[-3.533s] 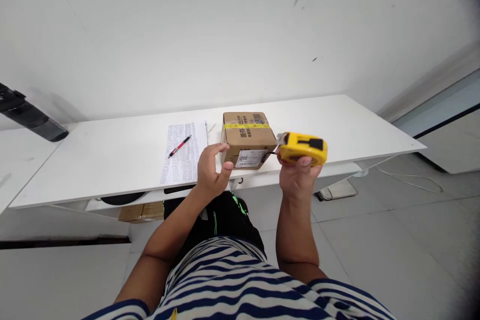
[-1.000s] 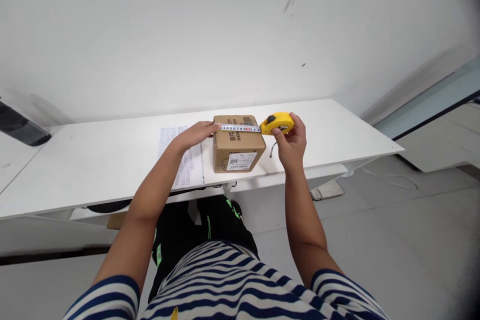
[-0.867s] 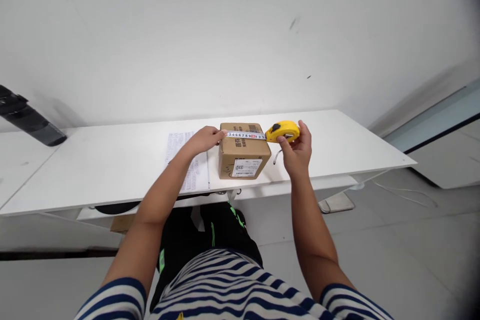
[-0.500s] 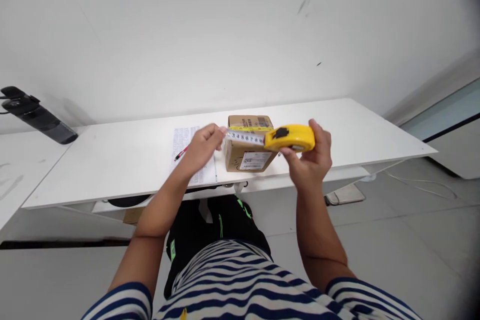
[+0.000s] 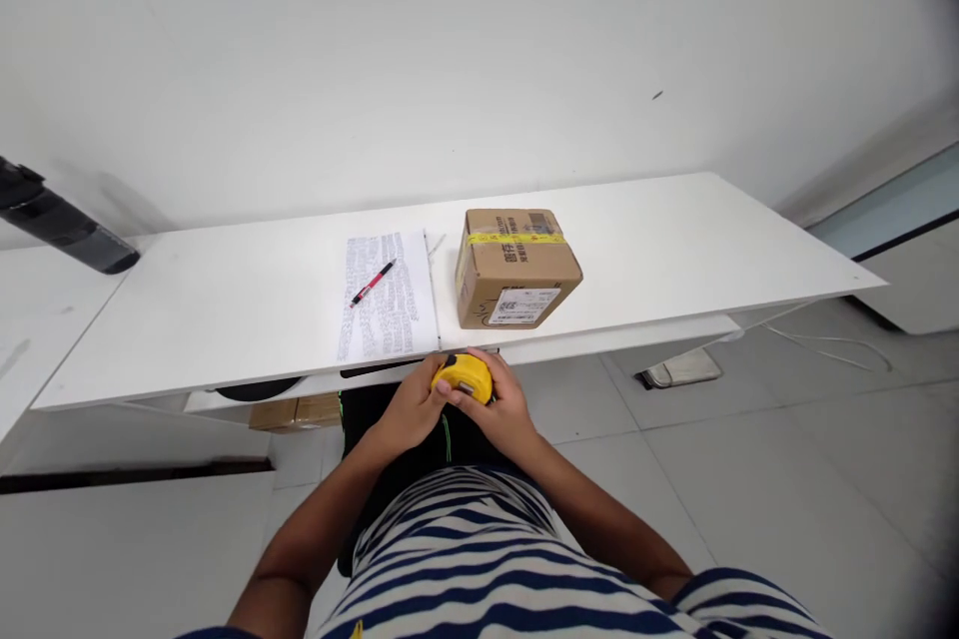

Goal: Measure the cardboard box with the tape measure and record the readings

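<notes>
Between my two hands, just off the table's front edge, is a yellow tape measure (image 5: 469, 375) with its blade no longer showing. My left hand (image 5: 412, 406) grips its left end, thumb near the black part. My right hand (image 5: 510, 411) is closed round the right side. Beyond them on the table stands a brown cardboard box (image 5: 516, 265) with yellow tape across its top and a white label on its front. Left of the box lies a sheet of printed paper (image 5: 409, 324), with a red and black pen (image 5: 373, 284) resting on it.
The white table (image 5: 247, 310) runs along a wall, and a dark bottle (image 5: 71, 225) stands at its far left. Under the table are a cardboard box (image 5: 296, 413) on the left and a flat pale object (image 5: 683, 368) with a cable on the floor at right.
The blade that was stretched between my hands has gone back into the tape measure. Both hands have come down and together, away from the box, toward my body.
</notes>
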{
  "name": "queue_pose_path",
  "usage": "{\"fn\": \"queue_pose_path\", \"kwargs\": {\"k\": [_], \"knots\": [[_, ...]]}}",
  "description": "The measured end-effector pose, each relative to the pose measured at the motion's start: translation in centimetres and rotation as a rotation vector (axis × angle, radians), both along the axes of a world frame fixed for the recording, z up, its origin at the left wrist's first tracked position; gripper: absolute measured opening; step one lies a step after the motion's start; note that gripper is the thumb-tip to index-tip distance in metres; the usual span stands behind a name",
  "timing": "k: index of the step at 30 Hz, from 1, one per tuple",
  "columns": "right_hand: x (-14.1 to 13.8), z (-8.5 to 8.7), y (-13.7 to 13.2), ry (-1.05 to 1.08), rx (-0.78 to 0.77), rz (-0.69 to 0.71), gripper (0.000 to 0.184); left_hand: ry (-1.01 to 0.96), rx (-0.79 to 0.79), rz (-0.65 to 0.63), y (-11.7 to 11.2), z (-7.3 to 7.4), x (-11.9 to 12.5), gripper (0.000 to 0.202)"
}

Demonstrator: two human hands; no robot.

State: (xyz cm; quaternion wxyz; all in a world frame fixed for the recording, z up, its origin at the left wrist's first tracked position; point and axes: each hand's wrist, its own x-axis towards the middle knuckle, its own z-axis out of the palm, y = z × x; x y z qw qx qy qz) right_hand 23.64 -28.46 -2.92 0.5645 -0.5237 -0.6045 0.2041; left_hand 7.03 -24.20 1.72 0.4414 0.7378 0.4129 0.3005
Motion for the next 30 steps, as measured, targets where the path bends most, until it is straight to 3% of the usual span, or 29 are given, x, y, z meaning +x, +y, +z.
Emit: {"fn": "queue_pose_path", "kwargs": {"k": [2, 6, 8, 11, 14, 16, 21, 26, 30], "knots": [[-0.4, 0.0, 0.9, -0.019, -0.082, 0.141, 0.062, -0.200, -0.105, 0.133, -0.9, -1.3, -0.5, 0.076], [-0.1, 2.1, 6.0, -0.244, -0.008, 0.587, 0.075, -0.568, -0.273, 0.622, -1.6, -3.3, -1.7, 0.068], [-0.1, 3.8, 10.2, -0.406, 0.040, 0.565, 0.067, -0.709, -0.310, 0.760, -1.2, -3.5, -2.9, 0.070], [-1.4, 5.7, 17.0, -0.800, -0.096, 0.431, 0.057, -0.797, -0.258, 0.858, -0.3, -2.5, -5.5, 0.067], [-3.6, 6.3, 22.1, -1.284, -0.237, 0.405, 0.060, -0.828, -0.140, 0.913, 0.6, -0.9, -7.7, 0.061], [-4.5, 6.2, 24.1, -1.357, -0.232, 0.435, 0.054, -0.831, -0.074, 0.932, 1.1, -0.1, -8.5, 0.061], [-5.4, 5.7, 26.0, -1.386, -0.211, 0.446, 0.050, -0.729, 0.002, 0.851, 2.8, 0.5, -8.5, 0.059], [-6.6, 5.4, 26.7, -1.376, -0.189, 0.477, 0.041, -0.488, 0.036, 0.754, 5.5, 0.6, -8.1, 0.056], [-4.9, 6.0, 26.2, -1.273, -0.154, 0.328, 0.041, -0.315, 0.027, 0.652, 9.1, 2.1, -8.2, 0.060]]}}
